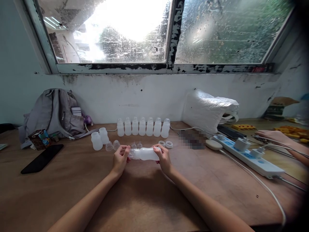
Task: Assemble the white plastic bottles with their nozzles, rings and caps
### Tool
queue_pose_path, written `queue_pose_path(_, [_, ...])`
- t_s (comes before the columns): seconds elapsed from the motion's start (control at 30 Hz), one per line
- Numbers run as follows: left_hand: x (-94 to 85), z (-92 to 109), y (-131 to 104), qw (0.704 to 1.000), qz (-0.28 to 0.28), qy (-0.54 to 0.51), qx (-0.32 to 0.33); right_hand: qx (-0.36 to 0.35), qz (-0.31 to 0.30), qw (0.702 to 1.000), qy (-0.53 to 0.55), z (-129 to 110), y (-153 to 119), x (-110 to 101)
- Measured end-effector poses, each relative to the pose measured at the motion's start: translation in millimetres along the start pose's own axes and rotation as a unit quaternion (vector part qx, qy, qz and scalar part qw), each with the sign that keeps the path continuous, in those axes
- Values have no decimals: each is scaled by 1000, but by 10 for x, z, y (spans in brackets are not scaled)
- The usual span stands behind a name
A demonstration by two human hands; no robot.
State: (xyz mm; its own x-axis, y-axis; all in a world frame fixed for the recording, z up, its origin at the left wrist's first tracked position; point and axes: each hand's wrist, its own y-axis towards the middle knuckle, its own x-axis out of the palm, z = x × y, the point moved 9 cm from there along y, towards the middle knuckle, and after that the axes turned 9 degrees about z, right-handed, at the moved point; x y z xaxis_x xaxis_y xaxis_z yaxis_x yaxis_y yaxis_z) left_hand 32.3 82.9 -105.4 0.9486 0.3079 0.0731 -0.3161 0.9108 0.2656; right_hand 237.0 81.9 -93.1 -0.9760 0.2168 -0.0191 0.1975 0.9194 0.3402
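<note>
Between my two hands a baby bottle (147,154) lies sideways above the table. My left hand (120,158) is closed on its clear cap end, and my right hand (164,158) grips the frosted base. Just behind are clear teats (136,145), partly hidden by the bottle, and white collar rings (169,144). Two clear caps (109,146) sit beyond my left hand, near two open frosted bottle bodies (97,141). Farther back, several capped bottles (142,126) stand upright in a row.
A grey backpack (54,112) leans at the wall, left, with a dark phone (42,158) and small box (40,139) before it. Right: a white plastic bag (207,109), a power strip (251,158) with cables, and another person's hand (272,136).
</note>
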Motion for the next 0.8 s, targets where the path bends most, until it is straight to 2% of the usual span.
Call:
queue_pose_path(0.13, [19, 20, 38, 1000, -13, 4, 19, -3, 15, 1000, -12, -8, -20, -11])
queue_pose_path(0.3, [58, -59, 86, 1000, -22, -9, -5, -35, 25, 996, -72, -39, -59, -13])
queue_pose_path(0.4, [26, -209, 124, 998, -29, -4, -62, -69, 29, 992, -105, -98, -69, -38])
queue_pose_path(0.5, [-144, -361, 197, 993, 9, -8, -120, -83, 64, 989, -109, -144, -36, -148])
queue_pose_path(0.63, [-246, -339, 293, 995, 17, -31, -97, -32, 95, 993, -58, -64, 48, -264])
queue_pose_path(0.8, [-132, -244, 262, 997, -14, -44, -68, -4, 81, 996, -26, 19, 99, -232])
